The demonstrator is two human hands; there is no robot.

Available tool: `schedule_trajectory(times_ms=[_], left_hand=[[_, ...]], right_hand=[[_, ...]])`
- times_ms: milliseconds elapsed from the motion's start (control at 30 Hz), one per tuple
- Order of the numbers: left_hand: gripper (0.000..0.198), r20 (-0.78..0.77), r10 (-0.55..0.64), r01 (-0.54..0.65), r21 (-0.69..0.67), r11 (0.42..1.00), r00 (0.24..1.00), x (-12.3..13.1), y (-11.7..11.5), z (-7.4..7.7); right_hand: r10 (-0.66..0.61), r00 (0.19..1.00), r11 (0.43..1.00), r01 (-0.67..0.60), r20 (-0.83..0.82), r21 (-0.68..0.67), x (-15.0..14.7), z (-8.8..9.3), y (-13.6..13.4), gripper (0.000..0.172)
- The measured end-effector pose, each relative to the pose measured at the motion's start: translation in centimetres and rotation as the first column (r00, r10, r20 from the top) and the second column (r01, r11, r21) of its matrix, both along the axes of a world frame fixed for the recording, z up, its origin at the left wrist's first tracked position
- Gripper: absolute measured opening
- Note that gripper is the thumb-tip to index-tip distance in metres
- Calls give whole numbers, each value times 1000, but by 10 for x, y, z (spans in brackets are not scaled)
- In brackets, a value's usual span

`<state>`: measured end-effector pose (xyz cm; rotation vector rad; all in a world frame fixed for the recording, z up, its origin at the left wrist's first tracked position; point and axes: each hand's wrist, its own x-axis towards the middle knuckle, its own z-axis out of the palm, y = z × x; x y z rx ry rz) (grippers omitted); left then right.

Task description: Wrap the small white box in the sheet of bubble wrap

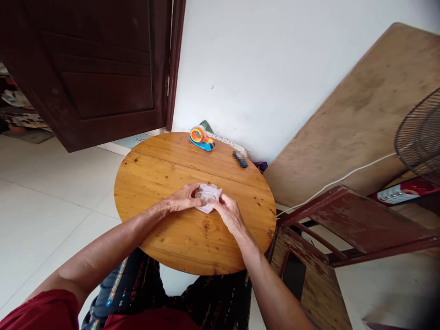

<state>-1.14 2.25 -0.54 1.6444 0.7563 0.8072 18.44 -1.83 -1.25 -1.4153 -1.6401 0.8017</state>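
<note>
A small crumpled clear plastic packet (209, 195) lies near the middle of a round wooden table (161, 183). My left hand (184, 198) rests on the table with its fingers pinched on the packet's left side. My right hand (229, 211) grips the packet's right edge between thumb and fingers. What the packet holds cannot be made out.
An orange and blue tape dispenser (202, 138) and a small dark object (240, 159) sit at the table's far edge. A dark red wooden chair (347, 229) stands right, with a leaning wooden board (364, 114) and a fan (421, 135) behind. A dark door (92, 68) is far left.
</note>
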Motion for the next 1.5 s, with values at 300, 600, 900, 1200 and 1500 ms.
schedule_trajectory(times_ms=[300,600,900,1200,1500], left_hand=[[70,152,-32,49,-105,993,988,8,4,-13],[100,212,15,25,-186,982,977,11,9,-25],[59,-195,243,-200,218,955,950,-3,-2,-7],[18,-169,143,-87,302,949,975,0,-8,-1],[24,-142,26,20,310,951,989,-1,-6,-3]], right_hand=[[-25,999,996,23,-27,-88,4,5,8,34],[-268,959,960,274,-89,61,12,5,-9,33],[-189,978,981,192,-85,34,1,10,-8,29],[-221,970,974,224,-104,23,-5,10,-11,27],[-110,993,991,112,-43,67,-14,14,-4,29]])
